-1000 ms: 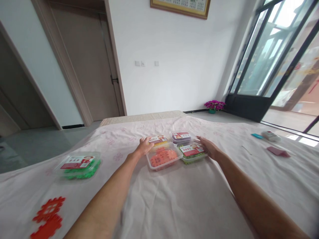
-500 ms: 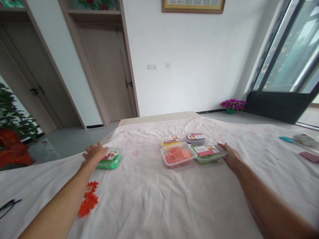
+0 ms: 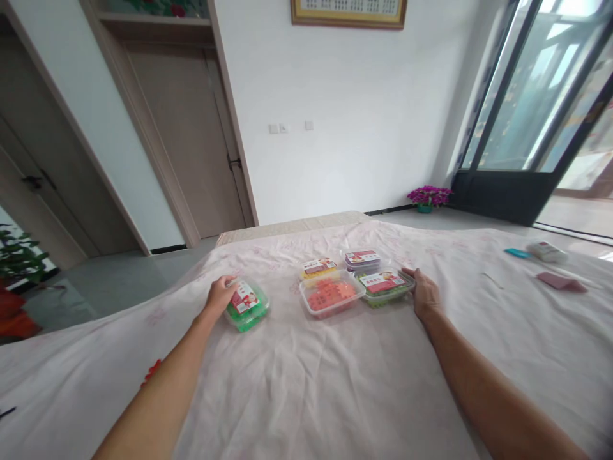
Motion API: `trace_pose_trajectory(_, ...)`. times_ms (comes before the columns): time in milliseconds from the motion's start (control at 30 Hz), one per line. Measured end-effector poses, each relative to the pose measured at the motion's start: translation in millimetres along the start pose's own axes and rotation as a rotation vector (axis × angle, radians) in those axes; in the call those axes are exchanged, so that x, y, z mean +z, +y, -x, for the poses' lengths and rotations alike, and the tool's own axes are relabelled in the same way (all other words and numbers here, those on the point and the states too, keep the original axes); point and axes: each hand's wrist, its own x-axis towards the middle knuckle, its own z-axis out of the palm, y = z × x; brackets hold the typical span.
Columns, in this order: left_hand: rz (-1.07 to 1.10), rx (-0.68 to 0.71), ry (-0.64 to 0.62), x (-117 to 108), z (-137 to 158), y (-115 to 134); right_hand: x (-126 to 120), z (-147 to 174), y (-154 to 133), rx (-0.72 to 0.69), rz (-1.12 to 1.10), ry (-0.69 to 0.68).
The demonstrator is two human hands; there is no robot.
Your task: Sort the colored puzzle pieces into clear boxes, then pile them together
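My left hand is closed on the left side of a clear plastic box with bright green pieces, which has a red and white label and sits slightly turned. At the right end of a box with olive-green pieces, my right hand grips the lid's edge, thumb on top. Between the hands lies a box with orange pieces, its top bearing no label. Behind it are a box with yellow pieces and a box with purple contents. These four boxes stand close together.
A pale flowered cloth covers the table. Partly behind my left forearm shows a red-orange piece. Far right lie a pink cloth-like item, a white packet, a blue item and a thin stick.
My left hand has brought the bright green box rightwards, closer to the other boxes, and the box has turned. My right hand stays at the olive-green box. The view has swung slightly right.
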Motion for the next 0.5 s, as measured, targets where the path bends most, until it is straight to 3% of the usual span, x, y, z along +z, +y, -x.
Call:
trace_pose_trajectory(100, 0.189, 0.028, -0.071, 49.3, 1.2, 28.2, -0.8, 1.0, -1.9, -0.032, 0.023, -0.002)
trace_pose_trajectory(200, 0.348, -0.030, -0.086, 82.5, 11.1, 44.3, -2.5, 0.4, 0.5, -0.044, -0.007, 0.004)
trace_pose_trajectory(367, 0.514, -0.232, -0.080, 92.9, 38.9, 41.8, -1.3, -1.6, 4.8, -0.066, -0.007, -0.018)
trace_pose_trajectory(500, 0.570, -0.242, -0.123, 97.1, 53.3, 43.7, 0.8, -2.4, 6.3, -0.107, 0.014, -0.063)
